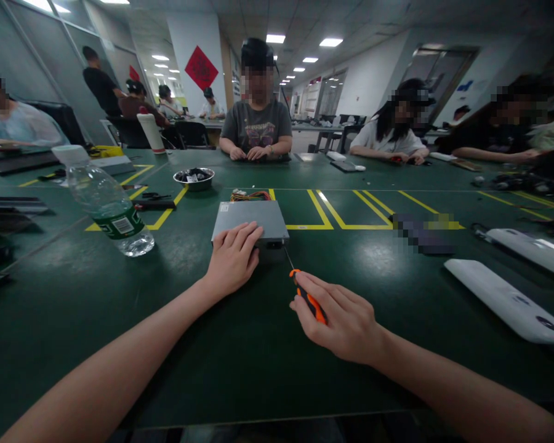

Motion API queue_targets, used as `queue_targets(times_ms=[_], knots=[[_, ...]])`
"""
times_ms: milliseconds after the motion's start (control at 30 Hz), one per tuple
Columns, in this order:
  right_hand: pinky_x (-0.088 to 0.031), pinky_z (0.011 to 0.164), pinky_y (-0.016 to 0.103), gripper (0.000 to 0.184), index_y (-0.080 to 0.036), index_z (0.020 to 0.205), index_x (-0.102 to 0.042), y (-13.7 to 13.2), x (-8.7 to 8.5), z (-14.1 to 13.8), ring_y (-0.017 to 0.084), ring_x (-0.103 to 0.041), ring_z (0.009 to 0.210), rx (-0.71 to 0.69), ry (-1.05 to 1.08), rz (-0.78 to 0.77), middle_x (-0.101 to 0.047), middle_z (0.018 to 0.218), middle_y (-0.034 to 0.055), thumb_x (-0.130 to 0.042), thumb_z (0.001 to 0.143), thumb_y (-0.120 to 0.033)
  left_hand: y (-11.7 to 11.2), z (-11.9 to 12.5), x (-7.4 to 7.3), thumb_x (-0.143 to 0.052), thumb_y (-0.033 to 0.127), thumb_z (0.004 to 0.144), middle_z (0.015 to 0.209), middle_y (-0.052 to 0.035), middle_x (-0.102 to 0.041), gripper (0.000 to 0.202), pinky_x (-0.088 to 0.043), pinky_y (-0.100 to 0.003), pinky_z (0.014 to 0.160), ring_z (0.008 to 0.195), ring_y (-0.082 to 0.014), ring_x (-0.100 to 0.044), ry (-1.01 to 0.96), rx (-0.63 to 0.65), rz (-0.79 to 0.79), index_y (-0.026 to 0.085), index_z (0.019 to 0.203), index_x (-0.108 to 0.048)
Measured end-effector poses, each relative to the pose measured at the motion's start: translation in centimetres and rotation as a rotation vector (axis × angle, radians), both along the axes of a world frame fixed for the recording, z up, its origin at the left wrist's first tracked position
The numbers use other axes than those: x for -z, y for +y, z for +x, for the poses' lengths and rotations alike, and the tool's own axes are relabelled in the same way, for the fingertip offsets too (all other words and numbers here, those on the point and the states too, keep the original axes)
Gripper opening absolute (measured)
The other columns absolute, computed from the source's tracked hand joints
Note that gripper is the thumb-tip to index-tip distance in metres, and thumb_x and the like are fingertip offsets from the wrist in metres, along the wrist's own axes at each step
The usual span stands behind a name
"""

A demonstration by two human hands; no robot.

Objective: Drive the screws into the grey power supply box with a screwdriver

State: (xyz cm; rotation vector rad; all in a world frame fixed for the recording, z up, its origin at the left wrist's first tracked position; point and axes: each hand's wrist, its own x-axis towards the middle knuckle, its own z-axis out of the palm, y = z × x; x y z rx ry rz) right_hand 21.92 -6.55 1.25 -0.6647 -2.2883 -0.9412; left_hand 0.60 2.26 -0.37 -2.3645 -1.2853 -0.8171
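A grey metal computer power supply unit [253, 215] lies on the green table in front of me, its bundle of coloured cables [250, 195] at the far side. My left hand [233, 255] holds its near left part, fingers across the top and thumb down by the front face. In my right hand [335, 314] is a screwdriver [310, 301] with an orange and black handle. Its thin shaft points up and left, with the tip at the unit's near right corner, beside the black power socket [274, 245]. Whether the tip sits in a screw is too small to tell.
A clear water bottle [120, 215] stands to the left. Beyond are a metal bowl [194, 178] of small dark parts and yellow tape lines [323, 212]. Two white devices [508, 298] lie at the right. A person [257, 123] sits opposite, others around.
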Motion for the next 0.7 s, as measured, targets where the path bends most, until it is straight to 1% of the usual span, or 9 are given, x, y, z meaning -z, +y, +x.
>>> queue_targets(times_ms=[100, 167, 267, 367, 433, 533, 567, 633, 700], knots=[[-0.052, 0.074, 0.028, 0.017, -0.017, 0.092, -0.051, 0.46, -0.09, 0.23, 0.019, -0.062, 0.094, -0.014, 0.060, -0.001, -0.066, 0.100, 0.0137, -0.059, 0.078, -0.022, 0.18, -0.07, 0.03, -0.039, 0.023, 0.086, 0.131, -0.0064, -0.048, 0.039, -0.027, -0.041, 0.092, 0.119, -0.0229, -0.041, -0.004, 0.004, 0.001, 0.023, 0.125, -0.042], [-0.052, 0.074, 0.031, 0.018, -0.014, 0.094, -0.050, 0.56, -0.01, 0.18, 0.021, -0.061, 0.096, -0.017, 0.093, -0.036, -0.065, 0.100, 0.0160, -0.054, 0.081, -0.027, 0.34, -0.16, 0.08, -0.039, 0.023, 0.086, 0.131, -0.0061, -0.048, 0.039, -0.027, -0.041, 0.093, 0.119, -0.0227, -0.042, -0.010, 0.006, 0.003, 0.023, 0.125, -0.041], [-0.051, 0.077, 0.036, 0.022, -0.011, 0.099, -0.050, 0.39, 0.20, -0.04, 0.026, -0.055, 0.107, -0.027, 0.070, -0.099, -0.061, 0.108, 0.0206, -0.049, 0.081, -0.023, 0.57, -0.30, 0.11, -0.040, 0.023, 0.086, 0.130, -0.0057, -0.048, 0.040, -0.026, -0.041, 0.093, 0.119, -0.0227, -0.042, -0.016, 0.008, 0.004, 0.024, 0.125, -0.041], [-0.051, 0.077, 0.034, 0.028, -0.014, 0.107, -0.051, 0.11, 0.27, -0.12, 0.027, -0.053, 0.110, -0.043, -0.020, -0.096, -0.059, 0.113, 0.0194, -0.052, 0.080, -0.019, 0.68, -0.42, 0.09, -0.040, 0.023, 0.086, 0.130, -0.0057, -0.048, 0.040, -0.026, -0.041, 0.093, 0.119, -0.0230, -0.041, -0.016, 0.010, 0.000, 0.024, 0.126, -0.041], [-0.051, 0.072, 0.029, 0.026, -0.017, 0.105, -0.053, 0.00, 0.13, -0.07, 0.025, -0.057, 0.105, -0.029, -0.041, -0.071, -0.062, 0.110, 0.0175, -0.055, 0.080, -0.022, 0.69, -0.46, 0.07, -0.040, 0.022, 0.085, 0.130, -0.0059, -0.048, 0.041, -0.026, -0.042, 0.093, 0.119, -0.0230, -0.041, -0.017, 0.011, -0.005, 0.024, 0.126, -0.041], [-0.051, 0.070, 0.026, 0.015, -0.017, 0.091, -0.056, -0.01, -0.23, -0.01, 0.021, -0.062, 0.093, 0.002, 0.015, -0.041, -0.066, 0.099, 0.0146, -0.057, 0.079, -0.026, 0.66, -0.49, 0.05, -0.040, 0.022, 0.085, 0.130, -0.0061, -0.048, 0.042, -0.026, -0.042, 0.093, 0.119, -0.0234, -0.041, -0.021, 0.018, -0.006, 0.025, 0.127, -0.040], [-0.051, 0.069, 0.026, 0.014, -0.016, 0.087, -0.056, -0.01, -0.33, -0.02, 0.020, -0.063, 0.089, 0.008, 0.035, -0.040, -0.067, 0.095, 0.0139, -0.057, 0.079, -0.028, 0.65, -0.49, 0.05, -0.041, 0.022, 0.085, 0.130, -0.0061, -0.048, 0.042, -0.026, -0.042, 0.093, 0.119, -0.0235, -0.041, -0.020, 0.020, -0.005, 0.025, 0.127, -0.040], [-0.051, 0.068, 0.027, 0.016, -0.015, 0.085, -0.056, -0.04, -0.40, -0.12, 0.019, -0.064, 0.082, 0.016, 0.056, -0.051, -0.067, 0.092, 0.0141, -0.056, 0.080, -0.030, 0.62, -0.49, 0.06, -0.040, 0.022, 0.085, 0.130, -0.0064, -0.048, 0.042, -0.026, -0.042, 0.093, 0.119, -0.0235, -0.041, -0.017, 0.022, -0.002, 0.024, 0.126, -0.040], [-0.051, 0.063, 0.029, 0.020, -0.013, 0.088, -0.055, -0.16, -0.27, -0.35, 0.020, -0.063, 0.079, 0.027, 0.047, -0.089, -0.066, 0.093, 0.0166, -0.050, 0.082, -0.031, 0.59, -0.48, 0.07, -0.040, 0.023, 0.085, 0.131, -0.0065, -0.048, 0.041, -0.026, -0.041, 0.093, 0.119, -0.0234, -0.041, -0.011, 0.017, -0.001, 0.024, 0.126, -0.041]])
